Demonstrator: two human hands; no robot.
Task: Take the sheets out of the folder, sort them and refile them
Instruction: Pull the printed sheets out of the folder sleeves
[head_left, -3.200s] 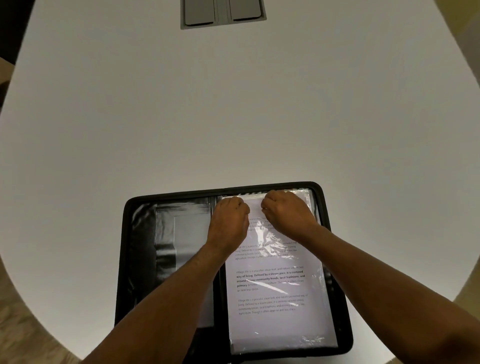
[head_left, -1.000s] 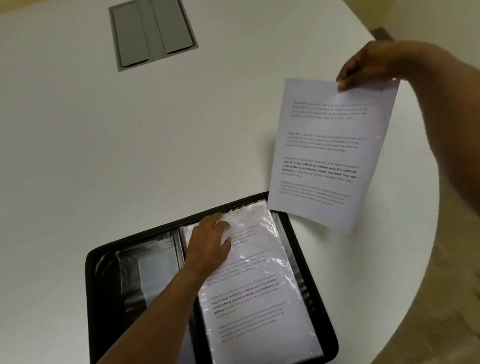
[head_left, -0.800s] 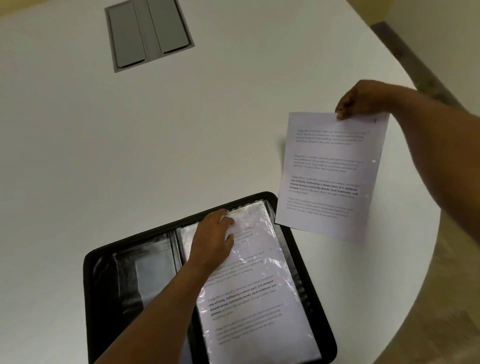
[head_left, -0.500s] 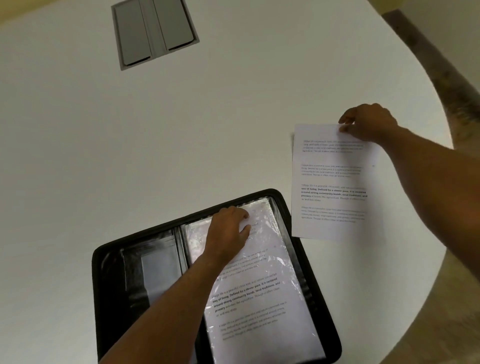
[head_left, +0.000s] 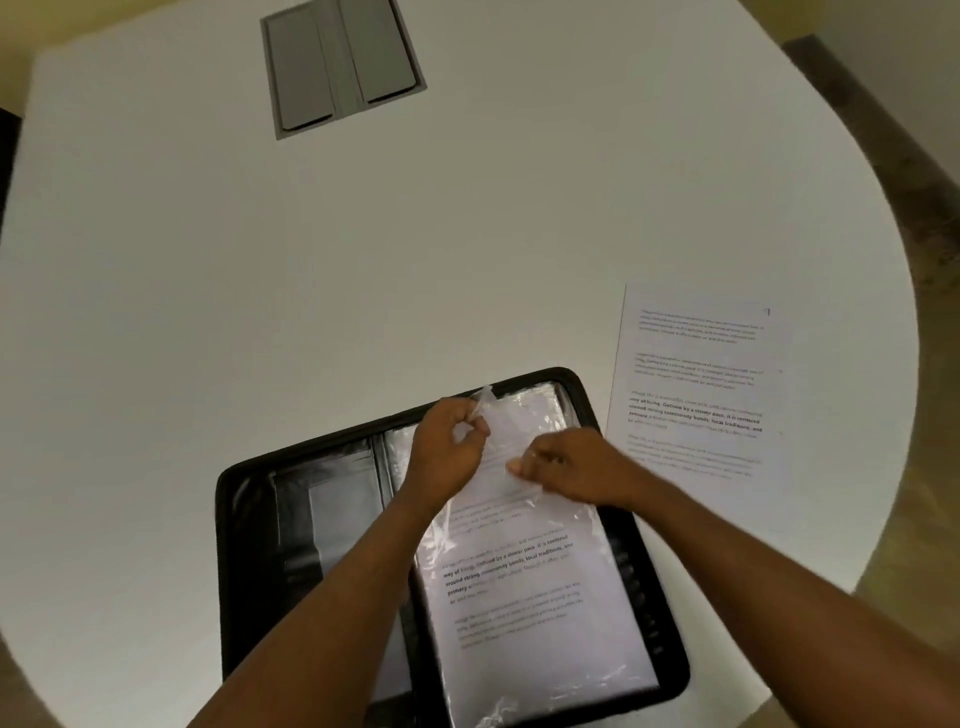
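Observation:
An open black folder (head_left: 244, 545) lies on the white table at the near edge. Its right half holds clear plastic sleeves with a printed sheet (head_left: 524, 582) inside. My left hand (head_left: 447, 447) pinches the top edge of the front plastic sleeve (head_left: 488, 402) and lifts it. My right hand (head_left: 566, 467) pinches the upper part of the sheet in that sleeve. One printed sheet (head_left: 696, 395) lies flat on the table to the right of the folder, with no hand on it.
A grey cable hatch (head_left: 340, 65) is set into the white table (head_left: 260, 286) at the far side. The table's curved edge runs down the right, with floor beyond it. The folder's left half shows dark pockets (head_left: 332, 514).
My right hand laid the loose sheet down right of the folder, let go and came back to the sleeve. My left hand went from resting on the sleeve to pinching its top edge.

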